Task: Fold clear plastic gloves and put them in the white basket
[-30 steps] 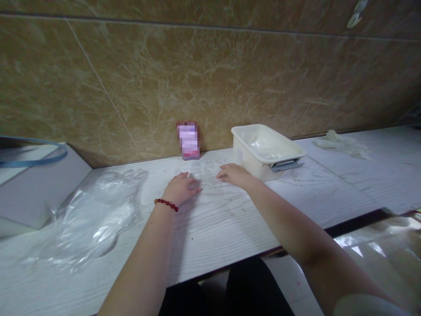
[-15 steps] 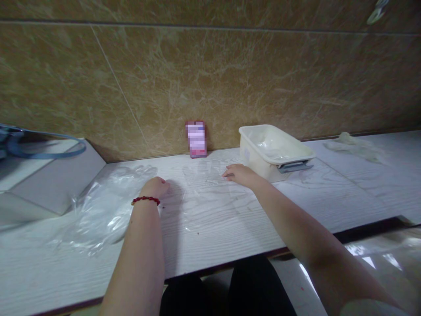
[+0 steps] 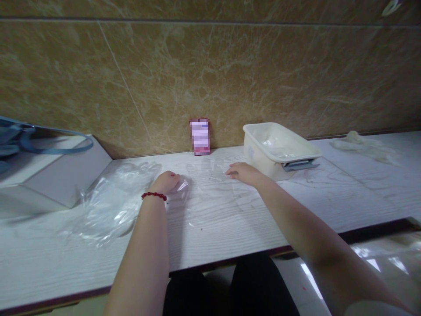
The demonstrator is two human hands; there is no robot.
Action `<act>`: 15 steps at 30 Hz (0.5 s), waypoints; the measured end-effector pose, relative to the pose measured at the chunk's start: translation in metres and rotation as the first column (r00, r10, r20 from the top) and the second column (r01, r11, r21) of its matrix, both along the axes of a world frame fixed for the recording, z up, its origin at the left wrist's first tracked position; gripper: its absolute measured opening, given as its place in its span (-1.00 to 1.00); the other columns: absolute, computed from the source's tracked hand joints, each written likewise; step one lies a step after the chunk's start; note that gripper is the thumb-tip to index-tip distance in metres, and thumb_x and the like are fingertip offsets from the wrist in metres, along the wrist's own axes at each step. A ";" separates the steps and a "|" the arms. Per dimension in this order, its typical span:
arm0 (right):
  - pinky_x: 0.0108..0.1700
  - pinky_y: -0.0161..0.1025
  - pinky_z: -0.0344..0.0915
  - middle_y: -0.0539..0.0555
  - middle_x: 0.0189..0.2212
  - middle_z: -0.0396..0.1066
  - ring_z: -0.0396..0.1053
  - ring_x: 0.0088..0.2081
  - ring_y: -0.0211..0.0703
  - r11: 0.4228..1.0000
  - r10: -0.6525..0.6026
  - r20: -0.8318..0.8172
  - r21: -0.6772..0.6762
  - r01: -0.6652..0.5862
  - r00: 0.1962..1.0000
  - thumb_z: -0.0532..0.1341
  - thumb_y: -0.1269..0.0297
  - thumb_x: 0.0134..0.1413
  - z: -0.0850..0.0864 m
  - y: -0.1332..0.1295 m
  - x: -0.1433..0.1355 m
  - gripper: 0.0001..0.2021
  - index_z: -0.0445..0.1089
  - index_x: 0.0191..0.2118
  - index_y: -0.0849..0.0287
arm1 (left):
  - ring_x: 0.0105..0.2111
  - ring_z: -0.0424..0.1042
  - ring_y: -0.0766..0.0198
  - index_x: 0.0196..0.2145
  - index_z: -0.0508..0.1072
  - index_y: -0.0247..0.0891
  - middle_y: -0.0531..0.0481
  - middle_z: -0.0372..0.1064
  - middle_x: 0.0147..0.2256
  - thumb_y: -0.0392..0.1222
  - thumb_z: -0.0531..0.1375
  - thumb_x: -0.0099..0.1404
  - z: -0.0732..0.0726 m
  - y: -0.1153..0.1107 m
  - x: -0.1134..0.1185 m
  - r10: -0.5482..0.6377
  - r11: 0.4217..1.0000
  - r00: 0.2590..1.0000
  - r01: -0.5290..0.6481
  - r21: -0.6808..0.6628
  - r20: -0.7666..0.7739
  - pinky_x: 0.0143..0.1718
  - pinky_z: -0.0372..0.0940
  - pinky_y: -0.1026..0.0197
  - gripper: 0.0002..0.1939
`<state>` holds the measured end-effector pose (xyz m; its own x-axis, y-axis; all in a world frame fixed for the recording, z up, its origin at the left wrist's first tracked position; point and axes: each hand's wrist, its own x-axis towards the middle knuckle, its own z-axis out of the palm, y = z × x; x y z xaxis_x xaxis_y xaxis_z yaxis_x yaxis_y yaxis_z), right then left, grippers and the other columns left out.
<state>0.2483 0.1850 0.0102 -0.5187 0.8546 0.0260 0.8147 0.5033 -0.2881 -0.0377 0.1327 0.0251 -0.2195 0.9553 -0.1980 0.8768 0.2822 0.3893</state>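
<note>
My left hand [image 3: 169, 181], with a red bead bracelet at its wrist, is closed, pinching the edge of a clear plastic glove [image 3: 183, 189] that is lifted beside the fingers. Another thin clear disposable glove [image 3: 210, 175] lies flat on the white wood-grain table [image 3: 217, 237], its finger shapes toward the wall. At that glove's right side rests my right hand [image 3: 242, 173], fingers stretched out and slightly bent. A stack of clear gloves [image 3: 115, 206] lies left of my left hand, partly hidden by the forearm.
A cream plastic bin [image 3: 263, 151] with a grey handle stands behind my right hand. Against the marble wall leans a phone [image 3: 200, 137]. A white box [image 3: 55, 175] with a blue strap [image 3: 59, 149] is at left; crumpled plastic [image 3: 365, 147] lies far right.
My left hand has moved right from the stack, and clear plastic now shows at its fingertips. My right hand stays by the flat glove. The view has shifted slightly.
</note>
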 end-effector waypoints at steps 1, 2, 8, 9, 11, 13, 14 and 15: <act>-0.01 -0.22 0.13 0.01 -0.10 0.34 0.25 -0.05 -0.13 1.000 0.000 -0.001 0.002 0.000 1.000 0.17 0.32 -0.07 0.000 0.000 0.000 -0.75 0.41 -0.20 0.00 | -0.42 0.41 0.17 -0.56 0.35 -0.29 -0.13 0.41 -0.50 -0.16 -0.03 0.07 -0.001 0.000 0.001 0.027 1.000 0.996 -0.026 -0.010 0.089 -0.43 0.24 0.22 -0.77; -0.01 -0.22 0.12 0.01 -0.10 0.34 0.25 -0.05 -0.13 1.000 0.001 -0.001 0.003 -0.001 1.000 0.17 0.32 -0.07 0.001 -0.001 0.000 -0.75 0.41 -0.20 0.00 | -0.43 0.41 0.20 -0.53 0.34 -0.28 -0.12 0.40 -0.49 -0.18 -0.03 0.07 -0.001 0.000 0.002 0.063 0.998 0.979 -0.060 -0.021 0.193 -0.44 0.25 0.25 -0.80; -0.01 -0.23 0.12 0.02 -0.11 0.35 0.25 -0.06 -0.13 1.000 0.022 0.008 0.012 -0.022 1.000 0.17 0.32 -0.06 0.002 -0.001 -0.001 -0.76 0.41 -0.20 0.04 | -0.42 0.40 0.32 -0.33 0.20 -0.26 -0.08 0.38 -0.39 -0.26 0.01 0.11 0.009 -0.009 0.019 0.209 0.978 0.787 -0.183 -0.105 0.580 -0.42 0.29 0.31 -0.89; -0.01 -0.23 0.13 0.02 -0.11 0.35 0.25 -0.06 -0.13 1.000 0.025 0.013 0.012 -0.025 1.000 0.16 0.32 -0.06 0.002 -0.001 0.000 -0.76 0.41 -0.19 0.04 | -0.44 0.40 0.32 -0.34 0.18 -0.25 -0.08 0.37 -0.40 -0.27 0.02 0.12 0.011 -0.011 0.022 0.217 0.976 0.758 -0.183 -0.119 0.616 -0.42 0.30 0.30 -0.89; -0.01 -0.23 0.13 0.01 -0.11 0.35 0.25 -0.06 -0.14 1.000 0.029 0.026 0.006 -0.029 0.999 0.16 0.32 -0.05 0.003 -0.002 0.000 -0.75 0.40 -0.18 0.03 | -0.47 0.39 0.31 -0.36 0.17 -0.25 -0.06 0.34 -0.44 -0.27 0.03 0.12 0.014 -0.014 0.026 0.224 0.974 0.703 -0.172 -0.145 0.675 -0.40 0.31 0.27 -0.91; -0.02 -0.24 0.14 0.01 -0.11 0.34 0.26 -0.06 -0.14 0.999 0.041 0.032 0.003 -0.041 0.999 0.16 0.33 -0.05 0.004 -0.003 0.001 -0.75 0.39 -0.17 0.03 | -0.50 0.39 0.31 -0.38 0.16 -0.23 -0.03 0.32 -0.47 -0.25 0.02 0.14 0.016 -0.015 0.029 0.225 0.974 0.651 -0.151 -0.168 0.724 -0.39 0.32 0.23 -0.93; -0.02 -0.24 0.15 0.01 -0.10 0.34 0.26 -0.06 -0.14 0.999 0.047 0.031 0.006 -0.047 0.998 0.15 0.33 -0.05 0.004 -0.003 0.001 -0.74 0.39 -0.16 0.04 | -0.51 0.39 0.31 -0.38 0.15 -0.23 -0.03 0.32 -0.49 -0.24 0.02 0.15 0.016 -0.015 0.030 0.224 0.975 0.631 -0.137 -0.177 0.743 -0.38 0.32 0.22 -0.94; -0.03 -0.24 0.15 0.01 -0.09 0.33 0.25 -0.06 -0.14 0.999 0.049 0.026 0.015 -0.050 0.998 0.15 0.33 -0.04 0.004 -0.003 0.001 -0.73 0.38 -0.15 0.05 | -0.52 0.39 0.31 -0.38 0.15 -0.23 -0.03 0.32 -0.49 -0.24 0.01 0.15 0.015 -0.015 0.031 0.221 0.975 0.616 -0.123 -0.185 0.756 -0.37 0.32 0.22 -0.95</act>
